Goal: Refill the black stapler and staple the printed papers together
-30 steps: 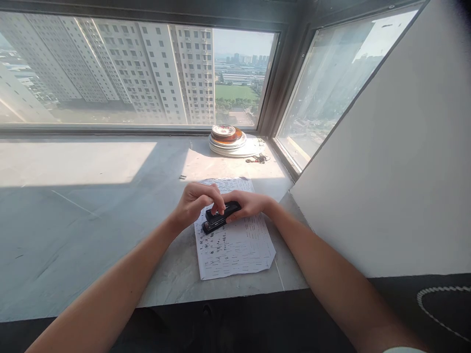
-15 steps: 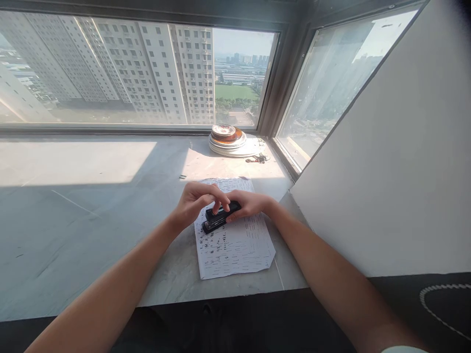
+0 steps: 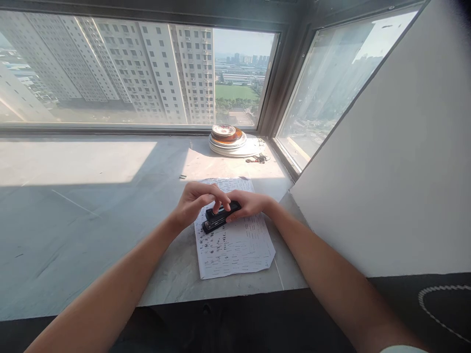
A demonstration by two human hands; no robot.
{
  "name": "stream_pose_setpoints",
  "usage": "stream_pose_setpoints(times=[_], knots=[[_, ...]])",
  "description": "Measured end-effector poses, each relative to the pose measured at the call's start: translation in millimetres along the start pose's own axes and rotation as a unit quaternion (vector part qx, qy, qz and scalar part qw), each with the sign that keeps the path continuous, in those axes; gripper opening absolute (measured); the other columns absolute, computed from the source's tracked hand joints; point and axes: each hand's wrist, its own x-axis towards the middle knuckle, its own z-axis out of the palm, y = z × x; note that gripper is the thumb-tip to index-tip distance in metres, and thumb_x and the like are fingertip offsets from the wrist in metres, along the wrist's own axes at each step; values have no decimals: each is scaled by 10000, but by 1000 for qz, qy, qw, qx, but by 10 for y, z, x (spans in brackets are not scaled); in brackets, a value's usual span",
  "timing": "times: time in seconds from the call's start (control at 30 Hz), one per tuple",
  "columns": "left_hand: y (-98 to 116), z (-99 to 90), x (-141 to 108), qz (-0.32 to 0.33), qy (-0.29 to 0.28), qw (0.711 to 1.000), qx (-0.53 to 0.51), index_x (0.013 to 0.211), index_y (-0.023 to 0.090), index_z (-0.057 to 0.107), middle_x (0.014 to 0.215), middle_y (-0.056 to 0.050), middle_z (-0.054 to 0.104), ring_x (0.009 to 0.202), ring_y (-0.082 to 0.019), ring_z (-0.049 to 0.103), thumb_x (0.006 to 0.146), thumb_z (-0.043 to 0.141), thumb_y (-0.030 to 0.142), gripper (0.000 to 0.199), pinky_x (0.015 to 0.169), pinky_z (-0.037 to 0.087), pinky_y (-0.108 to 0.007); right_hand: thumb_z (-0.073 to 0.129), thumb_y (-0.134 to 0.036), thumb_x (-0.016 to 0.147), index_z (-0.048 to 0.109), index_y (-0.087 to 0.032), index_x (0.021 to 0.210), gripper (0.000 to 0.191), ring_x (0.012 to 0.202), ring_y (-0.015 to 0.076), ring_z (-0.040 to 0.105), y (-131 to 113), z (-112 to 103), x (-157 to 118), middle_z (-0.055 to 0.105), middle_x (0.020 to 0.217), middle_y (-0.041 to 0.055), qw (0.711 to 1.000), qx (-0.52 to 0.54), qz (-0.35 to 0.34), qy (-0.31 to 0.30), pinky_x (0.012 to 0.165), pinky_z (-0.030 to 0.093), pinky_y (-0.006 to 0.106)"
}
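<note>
A black stapler (image 3: 215, 224) lies slantwise over a sheet of handwritten paper (image 3: 239, 255), its front end toward the lower left. My right hand (image 3: 249, 202) is wrapped round the rear end and covers much of it. From the left, my left hand (image 3: 200, 201) arches over the stapler, with bent fingers and the tips on its upper part. Thumb and forefinger come close together; whether a small piece is between them I cannot tell. A gap shows between the stapler's upper arm and its base.
Several stacked plates (image 3: 227, 142) stand by the window corner, with a small dark tangled item (image 3: 258, 158) beside them. Two tiny pieces (image 3: 183, 176) lie on the marble sill (image 3: 91, 230) beyond my left hand. A white wall (image 3: 397, 162) rises on the right.
Both hands and the stapler stay almost exactly where they were; only the slightest shift of my left fingertips shows.
</note>
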Motion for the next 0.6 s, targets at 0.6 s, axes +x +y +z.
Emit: stream_pose_setpoints(times=[0.6], knots=[[24, 11, 10, -9, 7, 1000, 10, 893, 205, 851, 747, -86, 776, 520, -134, 569, 941, 608, 343, 284, 712, 550, -380, 803, -356, 884, 689, -184, 1274, 442, 1058, 209, 639, -13, -6, 2, 702, 1198, 63, 1000, 1, -2, -5, 960, 509, 336]])
